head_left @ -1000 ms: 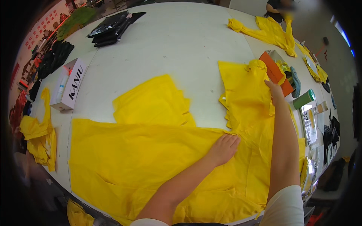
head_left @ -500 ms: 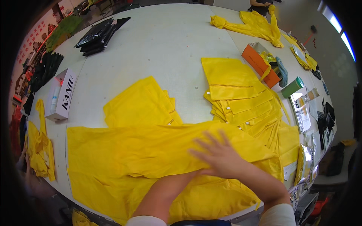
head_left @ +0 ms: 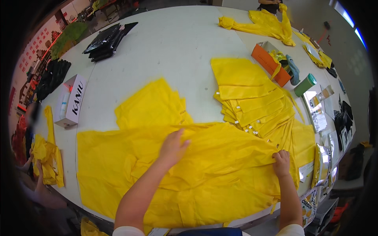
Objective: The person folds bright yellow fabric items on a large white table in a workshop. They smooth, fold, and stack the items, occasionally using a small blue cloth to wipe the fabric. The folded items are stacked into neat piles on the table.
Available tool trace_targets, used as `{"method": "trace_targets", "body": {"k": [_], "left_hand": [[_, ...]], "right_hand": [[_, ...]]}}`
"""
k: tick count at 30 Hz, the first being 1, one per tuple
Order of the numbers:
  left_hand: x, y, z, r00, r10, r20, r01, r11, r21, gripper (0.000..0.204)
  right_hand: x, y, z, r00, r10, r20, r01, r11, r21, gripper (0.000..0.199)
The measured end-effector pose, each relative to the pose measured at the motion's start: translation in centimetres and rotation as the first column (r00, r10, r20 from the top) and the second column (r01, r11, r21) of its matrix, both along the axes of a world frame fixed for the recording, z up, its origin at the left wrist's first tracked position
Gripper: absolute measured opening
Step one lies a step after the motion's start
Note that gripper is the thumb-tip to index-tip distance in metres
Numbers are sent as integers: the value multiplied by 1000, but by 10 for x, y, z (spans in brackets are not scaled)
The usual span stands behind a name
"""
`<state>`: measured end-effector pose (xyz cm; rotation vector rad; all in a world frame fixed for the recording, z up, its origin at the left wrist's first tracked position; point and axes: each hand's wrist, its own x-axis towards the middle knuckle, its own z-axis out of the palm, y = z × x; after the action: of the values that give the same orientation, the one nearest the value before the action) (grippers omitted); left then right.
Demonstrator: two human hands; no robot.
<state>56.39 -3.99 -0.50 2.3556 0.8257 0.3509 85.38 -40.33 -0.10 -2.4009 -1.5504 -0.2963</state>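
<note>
A bright yellow fabric garment (head_left: 208,169) is lying in loose layers across the lower centre of the frame, its squared end spreading smoother at lower left. Long creases are running sideways through its middle, and its upper layer is bunching at a pinched edge right of centre.

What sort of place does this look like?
Probably a garment workshop or packing room. A large yellow piece of clothing-like material is spread on a wide work table, with a fanned stack of folded yellow pieces beyond it and glossy black packages farther back.
</note>
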Motion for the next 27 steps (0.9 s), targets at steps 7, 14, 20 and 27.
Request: {"method": "trace_targets", "body": {"k": [7, 14, 20, 27], "left_hand": [[169, -9, -42, 952, -241, -190, 200, 956, -215, 28], [159, -12, -13, 983, -182, -20, 181, 983, -30, 35], [-53, 3, 56, 962, 237, -132, -153, 874, 461, 59], [-233, 8, -31, 741, 665, -91, -554, 531, -641, 60]], "right_hand": [[18, -9, 32, 991, -124, -47, 119, 988, -101, 26], [47, -37, 13, 845, -308, -438, 192, 938, -288, 19], [124, -85, 30, 558, -420, -716, 807, 477, 349, 38], [-150, 72, 6, 643, 56, -764, 251, 927, 279, 26]]}}
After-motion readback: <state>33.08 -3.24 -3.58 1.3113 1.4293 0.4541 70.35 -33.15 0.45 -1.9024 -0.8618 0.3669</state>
